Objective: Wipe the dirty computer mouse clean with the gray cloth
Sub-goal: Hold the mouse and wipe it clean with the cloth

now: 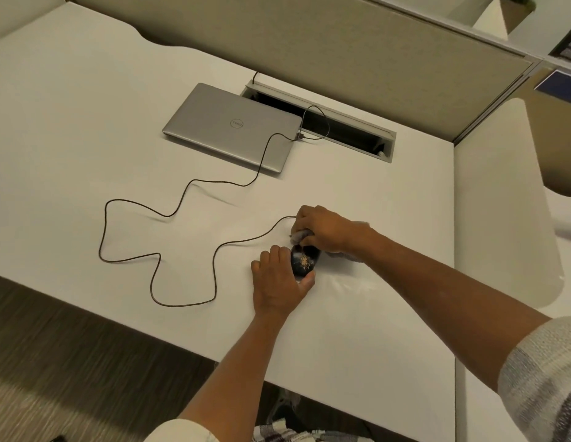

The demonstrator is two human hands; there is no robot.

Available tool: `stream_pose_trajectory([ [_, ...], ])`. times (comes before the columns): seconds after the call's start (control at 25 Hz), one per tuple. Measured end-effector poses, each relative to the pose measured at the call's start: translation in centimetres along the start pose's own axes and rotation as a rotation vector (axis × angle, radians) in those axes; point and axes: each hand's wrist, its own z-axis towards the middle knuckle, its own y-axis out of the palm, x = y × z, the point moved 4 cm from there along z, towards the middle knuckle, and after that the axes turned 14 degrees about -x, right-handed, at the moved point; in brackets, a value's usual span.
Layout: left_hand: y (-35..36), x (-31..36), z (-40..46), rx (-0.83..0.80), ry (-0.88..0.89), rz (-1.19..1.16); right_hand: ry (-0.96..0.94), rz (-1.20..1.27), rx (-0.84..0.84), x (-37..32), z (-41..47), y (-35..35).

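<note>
Gripping glossy black mouse [304, 262], tan crumbs on top: left hand [279, 282] | right hand [322, 231]: clutching bunched gray cloth [299, 236]

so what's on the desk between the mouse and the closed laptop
In the head view, only the dark mouse cable snakes in loops across the white desk between the mouse and the laptop; otherwise that stretch is bare.

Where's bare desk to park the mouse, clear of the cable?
Free: the wide strip left of the laptop, and the near-right desk between the two forearms, out to the right edge. Crowded: the cable snakes across the middle, and the mouse, left hand and right hand with gray cloth cluster together.
</note>
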Motion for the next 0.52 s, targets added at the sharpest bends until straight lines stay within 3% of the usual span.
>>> stream_pose_trajectory([
  [0.12,-0.1,0.0,0.0,-0.003,0.003,-0.009,-0.033,-0.016,-0.049,0.2,-1.0,-0.2],
  [0.52,-0.2,0.1,-0.1,0.018,0.007,0.004,0.051,-0.07,0.145,-0.5,-1.4,0.9],
])
